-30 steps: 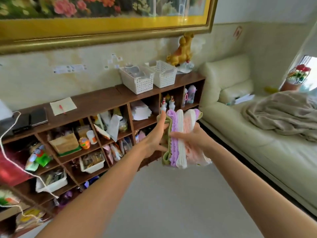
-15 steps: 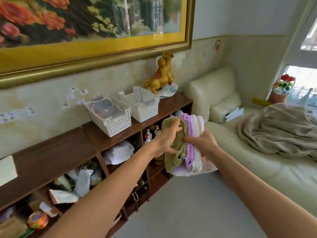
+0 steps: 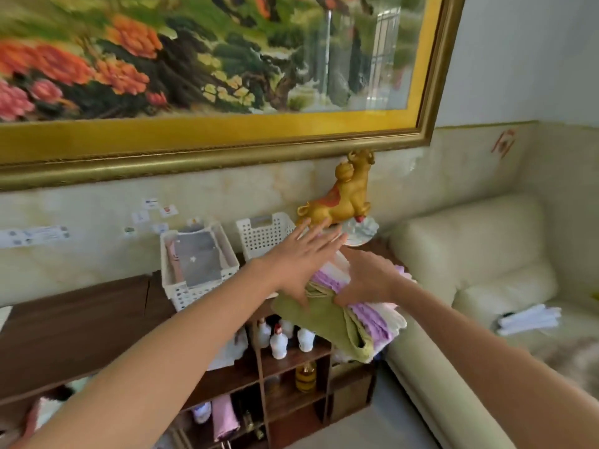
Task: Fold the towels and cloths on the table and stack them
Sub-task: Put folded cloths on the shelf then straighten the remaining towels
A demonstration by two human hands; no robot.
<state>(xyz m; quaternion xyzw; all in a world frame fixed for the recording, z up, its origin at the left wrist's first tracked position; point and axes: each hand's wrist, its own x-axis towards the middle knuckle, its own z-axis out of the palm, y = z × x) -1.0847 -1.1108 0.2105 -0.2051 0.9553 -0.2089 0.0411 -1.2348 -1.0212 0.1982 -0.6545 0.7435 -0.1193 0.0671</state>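
Beyond the hands, a golden figurine [image 3: 343, 196] stands beside two white baskets [image 3: 197, 264] on a brown shelf [image 3: 74, 322]. A cream sofa [image 3: 479, 260] sits rightward; below, probably small bottles [image 3: 280, 338].

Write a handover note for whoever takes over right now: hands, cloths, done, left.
Left hand: open, fingers straight, palm resting on the stack of folded cloths.
Right hand: fingers curled over the stack's top, gripping it.
Stack: olive green cloth at the near side, then purple, white and pink layers; tilted, over the right end of the wooden shelf unit, in front of the empty white basket.
Done: cloths folded and stacked.
Left: probably set the stack down; whether it already rests on the shelf top is unclear.
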